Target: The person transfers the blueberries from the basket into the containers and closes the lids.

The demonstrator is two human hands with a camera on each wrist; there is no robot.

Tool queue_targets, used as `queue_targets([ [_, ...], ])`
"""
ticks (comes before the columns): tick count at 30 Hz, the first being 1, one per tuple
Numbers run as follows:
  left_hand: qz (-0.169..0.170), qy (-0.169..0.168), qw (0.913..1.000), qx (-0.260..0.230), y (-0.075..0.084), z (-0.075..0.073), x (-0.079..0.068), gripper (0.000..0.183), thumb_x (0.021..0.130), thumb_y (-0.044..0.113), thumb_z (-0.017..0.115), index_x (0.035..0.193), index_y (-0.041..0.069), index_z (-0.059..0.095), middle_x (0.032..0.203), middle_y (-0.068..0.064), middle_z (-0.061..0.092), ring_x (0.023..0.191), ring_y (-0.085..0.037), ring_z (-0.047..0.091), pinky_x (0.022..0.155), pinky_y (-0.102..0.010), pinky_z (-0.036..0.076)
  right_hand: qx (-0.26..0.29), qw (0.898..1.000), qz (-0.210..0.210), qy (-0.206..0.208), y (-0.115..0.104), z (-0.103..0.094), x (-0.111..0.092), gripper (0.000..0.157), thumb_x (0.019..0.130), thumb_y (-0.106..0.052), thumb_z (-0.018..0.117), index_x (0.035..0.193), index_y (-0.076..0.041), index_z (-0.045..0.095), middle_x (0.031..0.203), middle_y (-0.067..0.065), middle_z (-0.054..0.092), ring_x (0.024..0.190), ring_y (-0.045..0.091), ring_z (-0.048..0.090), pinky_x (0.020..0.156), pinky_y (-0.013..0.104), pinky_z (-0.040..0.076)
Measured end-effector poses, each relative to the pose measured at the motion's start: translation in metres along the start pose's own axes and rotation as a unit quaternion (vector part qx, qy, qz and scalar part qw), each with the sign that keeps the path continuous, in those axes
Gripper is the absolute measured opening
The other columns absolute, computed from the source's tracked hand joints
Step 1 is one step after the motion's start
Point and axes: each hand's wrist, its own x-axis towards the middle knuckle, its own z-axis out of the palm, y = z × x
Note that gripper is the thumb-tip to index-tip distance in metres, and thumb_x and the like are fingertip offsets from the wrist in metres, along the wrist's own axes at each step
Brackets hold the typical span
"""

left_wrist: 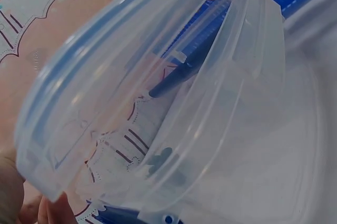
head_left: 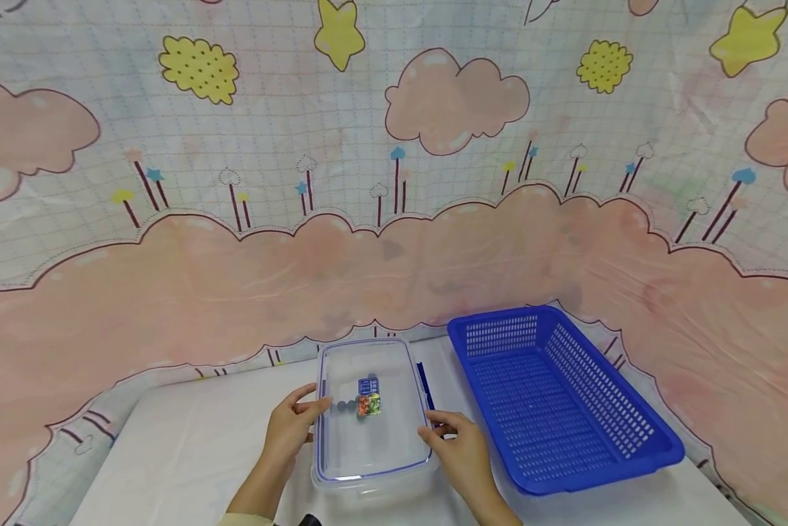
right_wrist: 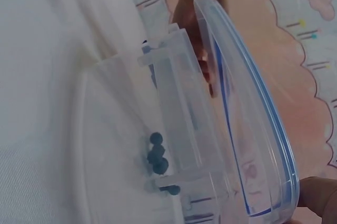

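Observation:
My left hand (head_left: 287, 427) and right hand (head_left: 462, 446) pinch opposite long sides of a clear plastic lid (head_left: 387, 358) with a blue seal and a coloured label (head_left: 369, 398). The lid is raised over a clear rectangular food container (right_wrist: 121, 182); both wrist views show a gap between lid and container rim. Inside the container lies a small cluster of dark round pieces (right_wrist: 158, 153), seen through the lid in the head view. Dark blue latches (head_left: 426, 387) stand out along the container's sides. My right fingertips are partly hidden behind the lid in the left wrist view.
A blue perforated basket (head_left: 532, 409) stands just right of the container on the white-covered table (head_left: 190, 438). Behind the table hangs a patterned cloth (head_left: 367, 277) with clouds and stars. A small black object (head_left: 310, 520) shows at the front edge.

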Motion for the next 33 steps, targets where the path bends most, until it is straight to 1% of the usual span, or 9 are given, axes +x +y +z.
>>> queue_targets([
  [3,-0.001,0.004,1.0000,0.003,-0.001,0.003,0.002,0.061,0.089,0.032,0.073,0.139,0.005,0.052,0.102,-0.008,0.063,0.077,-0.013,0.054,0.056,-0.024,0.049,-0.001,1.000,-0.002,0.000,0.004,-0.001,0.001,0.029,0.079,-0.015,0.081,0.104,-0.003,0.075,0.091,0.006,0.070,0.079,0.013,0.060,0.062,0.019,0.049],
  [7,0.000,0.002,1.0000,0.004,-0.004,0.006,0.003,0.060,0.089,0.032,0.072,0.139,0.004,0.052,0.103,-0.009,0.063,0.076,-0.013,0.054,0.055,-0.025,0.049,0.004,1.000,-0.003,0.000,0.007,-0.001,0.002,0.029,0.079,-0.014,0.081,0.104,-0.002,0.075,0.087,0.007,0.069,0.077,0.012,0.060,0.061,0.020,0.049],
  [13,0.003,0.000,0.9999,0.011,-0.009,0.009,0.004,0.058,0.090,0.031,0.072,0.138,0.003,0.053,0.102,-0.011,0.065,0.075,-0.013,0.058,0.055,-0.025,0.051,0.014,1.000,-0.009,0.002,0.011,-0.001,0.005,0.028,0.078,-0.010,0.081,0.102,0.001,0.075,0.089,0.010,0.070,0.075,0.010,0.061,0.061,0.020,0.051],
  [17,0.006,0.005,0.9998,0.016,-0.011,0.010,0.003,0.057,0.089,0.029,0.072,0.136,0.002,0.054,0.101,-0.012,0.066,0.071,-0.013,0.056,0.053,-0.024,0.051,0.007,1.000,-0.018,0.000,0.013,0.000,0.006,0.028,0.077,-0.009,0.082,0.102,0.001,0.075,0.092,0.011,0.071,0.074,0.010,0.061,0.060,0.019,0.051],
  [22,0.010,0.008,0.9997,0.019,-0.014,0.010,0.005,0.058,0.089,0.030,0.073,0.136,0.002,0.055,0.101,-0.012,0.066,0.072,-0.013,0.054,0.052,-0.023,0.051,0.002,1.000,-0.028,-0.001,0.013,0.000,0.008,0.028,0.076,-0.009,0.082,0.102,0.001,0.075,0.095,0.012,0.072,0.074,0.010,0.062,0.061,0.019,0.051],
  [27,0.010,0.005,0.9996,0.024,-0.013,0.011,0.006,0.057,0.089,0.030,0.073,0.136,0.003,0.055,0.100,-0.011,0.065,0.075,-0.015,0.054,0.053,-0.024,0.051,0.003,1.000,-0.031,0.002,0.015,-0.001,0.010,0.028,0.076,-0.009,0.083,0.101,0.001,0.076,0.095,0.013,0.072,0.074,0.011,0.062,0.062,0.019,0.051],
  [33,0.006,0.011,0.9995,0.029,-0.012,0.013,0.008,0.057,0.089,0.031,0.073,0.135,0.003,0.056,0.099,-0.010,0.063,0.075,-0.015,0.055,0.053,-0.023,0.051,0.001,0.999,-0.039,-0.002,0.016,-0.001,0.013,0.027,0.076,-0.009,0.082,0.100,0.002,0.076,0.096,0.015,0.072,0.074,0.014,0.064,0.063,0.020,0.052],
])
